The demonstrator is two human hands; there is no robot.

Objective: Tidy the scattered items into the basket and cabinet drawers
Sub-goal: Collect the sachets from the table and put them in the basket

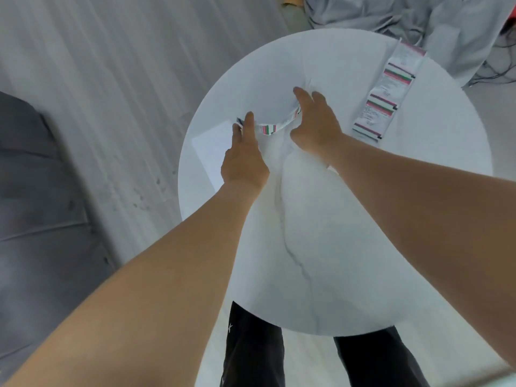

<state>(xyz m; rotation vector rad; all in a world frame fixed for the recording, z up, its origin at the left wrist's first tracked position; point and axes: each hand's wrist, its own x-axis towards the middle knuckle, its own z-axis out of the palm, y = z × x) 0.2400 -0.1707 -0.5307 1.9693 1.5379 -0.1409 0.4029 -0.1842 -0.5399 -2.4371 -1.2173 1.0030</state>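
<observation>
Two hands, left [244, 160] and right [317, 121], are pinching opposite ends of a white striped sachet strip [275, 127], its long axis spanning between them above the round white marble table [349, 247].

Over a round white marble-patterned table [321, 261], the left hand [244, 160] and the right hand [315, 121] both reach to a white strip of sachets with red and green stripes [272, 128], the left fingers pinching its near-left end and the right hand gripping its other end, so the strip bows between them. A second striped sachet strip [388, 90] lies flat at the table's far right, and a white paper sheet [212, 152] sits beside the left hand. Black trouser legs [251, 347] show below the table edge, over a pale grey floor [111, 79].
</observation>
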